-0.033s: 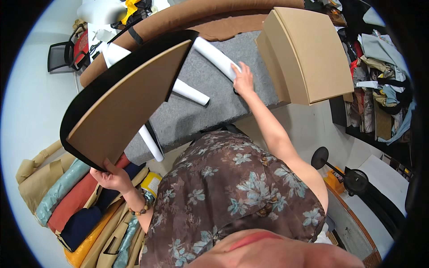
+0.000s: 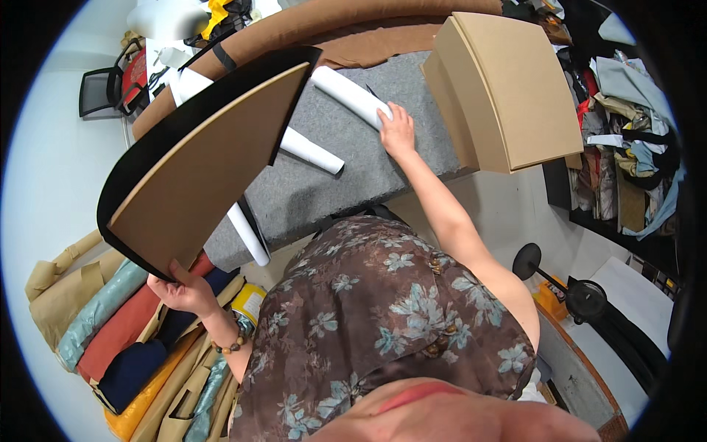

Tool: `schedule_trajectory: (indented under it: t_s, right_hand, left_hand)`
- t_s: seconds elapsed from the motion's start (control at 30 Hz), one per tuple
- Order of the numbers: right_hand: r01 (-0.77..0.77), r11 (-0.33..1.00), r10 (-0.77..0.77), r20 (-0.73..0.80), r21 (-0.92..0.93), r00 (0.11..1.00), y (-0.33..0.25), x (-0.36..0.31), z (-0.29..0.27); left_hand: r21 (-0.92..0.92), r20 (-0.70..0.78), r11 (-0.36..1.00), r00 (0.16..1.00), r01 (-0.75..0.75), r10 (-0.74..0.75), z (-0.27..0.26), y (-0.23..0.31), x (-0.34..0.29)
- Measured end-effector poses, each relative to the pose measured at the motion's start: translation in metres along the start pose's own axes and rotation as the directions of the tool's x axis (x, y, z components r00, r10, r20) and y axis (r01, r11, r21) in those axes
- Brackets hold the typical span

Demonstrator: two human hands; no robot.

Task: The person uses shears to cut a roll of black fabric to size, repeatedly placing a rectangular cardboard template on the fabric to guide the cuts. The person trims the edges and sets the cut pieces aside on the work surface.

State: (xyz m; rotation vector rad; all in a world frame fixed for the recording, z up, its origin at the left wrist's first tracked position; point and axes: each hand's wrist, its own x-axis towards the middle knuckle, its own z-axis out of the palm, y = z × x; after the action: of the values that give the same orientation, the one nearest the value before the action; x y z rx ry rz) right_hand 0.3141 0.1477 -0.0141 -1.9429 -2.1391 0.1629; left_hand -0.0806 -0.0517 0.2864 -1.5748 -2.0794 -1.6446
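Note:
My left hand (image 2: 183, 289) grips the near lower corner of a large brown board (image 2: 206, 162) with a black sheet (image 2: 125, 169) behind it, fingers and thumb closed on the edge. The board is held up tilted over the left of a grey felt-covered table (image 2: 302, 199). My right hand (image 2: 398, 131) is closed round the near end of a white roll (image 2: 347, 97), which looks like paper. A thin dark thing pokes out just beyond that roll. Another white roll (image 2: 315, 152) lies partly under the board, and a third white roll (image 2: 249, 234) juts over the table's near edge.
A stack of brown boards (image 2: 541, 96) stands on the right of the table. Behind lies a long brown fabric roll (image 2: 324, 20). Several coloured fabric rolls (image 2: 110, 313) are at the lower left. Piled cloth (image 2: 633, 140) fills shelving at far right. A black chair (image 2: 103, 92) stands far left.
The white roll and my right hand have shifted slightly left. The board has moved a little left too, still in my left hand. The thin dark thing beyond the roll has come into sight.

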Motion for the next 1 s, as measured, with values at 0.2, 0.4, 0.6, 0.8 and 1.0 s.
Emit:
schedule_trajectory:
  t_s: [0.2,0.4,0.6,0.8,1.0]
  right_hand:
    - [-0.108,0.991,0.107,-0.014,-0.077,0.994,0.001,0.031,0.019]
    - [-0.311,0.923,0.296,0.1,0.227,0.95,0.003,0.026,0.028]
    - [-0.32,0.781,0.375,0.007,0.536,0.927,-0.002,0.011,0.027]
    - [-0.178,0.675,0.3,-0.047,0.716,0.953,-0.034,-0.001,0.043]
    - [-0.102,0.356,0.299,-0.009,0.929,0.954,-0.041,-0.037,0.061]
  left_hand:
    - [0.122,-0.001,0.989,0.997,-0.081,0.081,0.009,0.002,-0.002]
    - [0.133,0.045,0.987,0.996,-0.087,0.082,0.006,-0.023,-0.014]
    - [-0.051,0.006,0.999,1.0,-0.018,0.018,0.034,-0.026,-0.006]
    - [-0.407,0.137,0.902,0.986,0.142,-0.094,0.12,-0.03,0.004]
    - [-0.639,0.562,0.493,0.796,0.59,-0.225,0.233,-0.032,-0.027]
